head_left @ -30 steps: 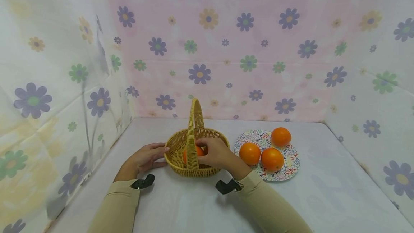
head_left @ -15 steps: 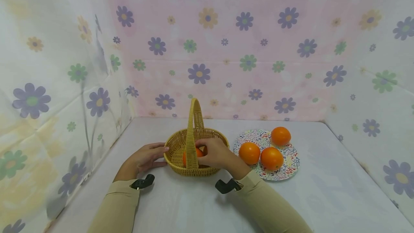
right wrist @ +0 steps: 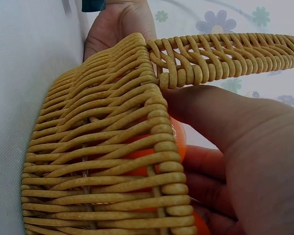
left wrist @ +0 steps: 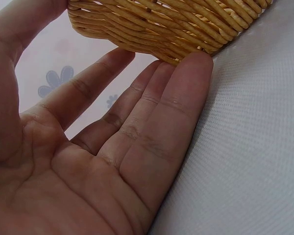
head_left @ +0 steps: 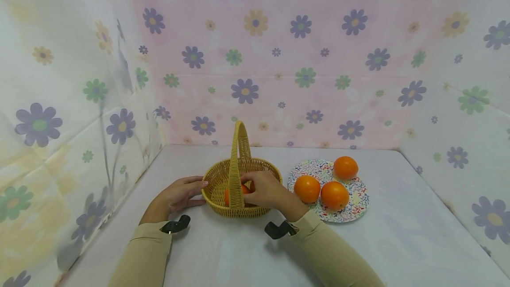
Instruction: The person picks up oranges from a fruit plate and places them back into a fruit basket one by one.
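A yellow wicker basket (head_left: 220, 207) with a tall arched handle (head_left: 235, 163) stands on the table. My right hand (head_left: 264, 188) reaches over its near right rim and holds an orange (head_left: 245, 188) low inside, partly hidden behind the handle. In the right wrist view, the thumb lies beside the handle's base and orange skin (right wrist: 178, 137) shows between the rim and the fingers. At the basket's left end, my left hand (head_left: 181, 195) touches the outer side with fingers extended. The left wrist view has its fingertips against the woven wall (left wrist: 152, 24), with the palm bare.
Right of the basket lies a round plate (head_left: 358, 205) with a multicoloured speckled pattern. Three oranges (head_left: 334, 195) rest on it, two at the front and one at the back. Floral cloth (head_left: 279, 56) walls the white table (head_left: 223, 251) at the back and both sides.
The orange in my right hand has sunk very slightly inside the basket. Both hands and the basket hold nearly the same places.
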Demonstrator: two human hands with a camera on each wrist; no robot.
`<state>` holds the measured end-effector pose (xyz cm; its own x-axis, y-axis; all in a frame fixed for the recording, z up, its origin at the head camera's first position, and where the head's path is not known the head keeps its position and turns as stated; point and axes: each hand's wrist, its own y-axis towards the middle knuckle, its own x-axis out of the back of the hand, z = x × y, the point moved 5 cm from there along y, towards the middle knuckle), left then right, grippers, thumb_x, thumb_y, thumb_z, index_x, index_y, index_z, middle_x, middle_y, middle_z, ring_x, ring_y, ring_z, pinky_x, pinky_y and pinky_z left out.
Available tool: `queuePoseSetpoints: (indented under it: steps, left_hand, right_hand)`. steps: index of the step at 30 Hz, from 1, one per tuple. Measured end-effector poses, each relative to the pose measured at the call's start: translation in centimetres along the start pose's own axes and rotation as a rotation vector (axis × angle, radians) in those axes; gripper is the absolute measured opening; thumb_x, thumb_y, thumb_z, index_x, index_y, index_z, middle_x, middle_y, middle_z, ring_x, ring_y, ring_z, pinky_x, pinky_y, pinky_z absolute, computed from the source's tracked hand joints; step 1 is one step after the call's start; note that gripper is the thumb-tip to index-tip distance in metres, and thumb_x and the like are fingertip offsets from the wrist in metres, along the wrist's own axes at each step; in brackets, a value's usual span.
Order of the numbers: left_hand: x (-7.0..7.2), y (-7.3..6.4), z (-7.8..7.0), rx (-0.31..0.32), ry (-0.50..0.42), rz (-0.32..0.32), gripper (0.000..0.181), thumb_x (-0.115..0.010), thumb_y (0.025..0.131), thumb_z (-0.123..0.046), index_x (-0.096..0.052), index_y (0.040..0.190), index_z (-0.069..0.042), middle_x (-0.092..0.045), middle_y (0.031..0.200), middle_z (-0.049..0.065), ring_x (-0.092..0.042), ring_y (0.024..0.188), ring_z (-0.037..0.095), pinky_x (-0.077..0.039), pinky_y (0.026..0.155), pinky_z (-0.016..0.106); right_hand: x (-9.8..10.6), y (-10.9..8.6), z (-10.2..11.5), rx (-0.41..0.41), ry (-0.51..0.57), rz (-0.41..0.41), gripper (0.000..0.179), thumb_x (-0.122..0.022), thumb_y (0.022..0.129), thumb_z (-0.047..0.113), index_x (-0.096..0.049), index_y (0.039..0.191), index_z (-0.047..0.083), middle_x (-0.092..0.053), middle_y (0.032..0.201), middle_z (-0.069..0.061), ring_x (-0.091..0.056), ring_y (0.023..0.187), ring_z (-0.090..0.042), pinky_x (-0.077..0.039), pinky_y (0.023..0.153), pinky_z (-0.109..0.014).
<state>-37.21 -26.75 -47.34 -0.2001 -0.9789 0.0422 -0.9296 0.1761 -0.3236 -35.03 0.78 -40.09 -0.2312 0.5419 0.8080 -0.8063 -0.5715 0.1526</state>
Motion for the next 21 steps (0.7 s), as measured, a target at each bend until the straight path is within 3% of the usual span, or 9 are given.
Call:
queuePoseSetpoints:
  steps: [12, 17, 21]
  left_hand:
    - [-0.03, -0.03, -0.08, -0.005, 0.008, 0.012, 0.08, -0.074, 0.098, -0.032, -0.033, 0.159, -0.001, -0.043, 0.161, 0.02, -0.058, 0.135, 0.028, -0.059, 0.101, 0.048]
    - [-0.05, -0.09, -0.12, 0.002, 0.014, 0.013, 0.08, -0.073, 0.098, -0.032, -0.032, 0.159, -0.002, -0.043, 0.161, 0.019, -0.057, 0.136, 0.028, -0.059, 0.101, 0.048]
    - [0.02, -0.12, -0.11, -0.004, 0.013, 0.014, 0.078, -0.073, 0.098, -0.032, -0.034, 0.159, -0.001, -0.043, 0.161, 0.019, -0.058, 0.135, 0.028, -0.059, 0.101, 0.049]
  right_hand:
    - [0.08, -0.19, 0.25, 0.013, -0.03, -0.001, 0.038, -0.082, 0.089, 0.034, -0.074, 0.124, 0.023, -0.068, 0.086, 0.013, -0.057, 0.081, -0.011, -0.016, 0.128, -0.064]
    - [0.36, -0.3, 0.57, 0.043, -0.039, -0.02, 0.038, -0.082, 0.089, 0.035, -0.074, 0.124, 0.023, -0.071, 0.093, 0.009, -0.057, 0.083, -0.013, -0.033, 0.12, -0.056]
    - [0.44, -0.32, 0.7, 0.062, -0.059, -0.037, 0.039, -0.084, 0.088, 0.038, -0.073, 0.124, 0.026, -0.073, 0.116, 0.01, -0.063, 0.108, -0.013, -0.038, 0.119, -0.05]
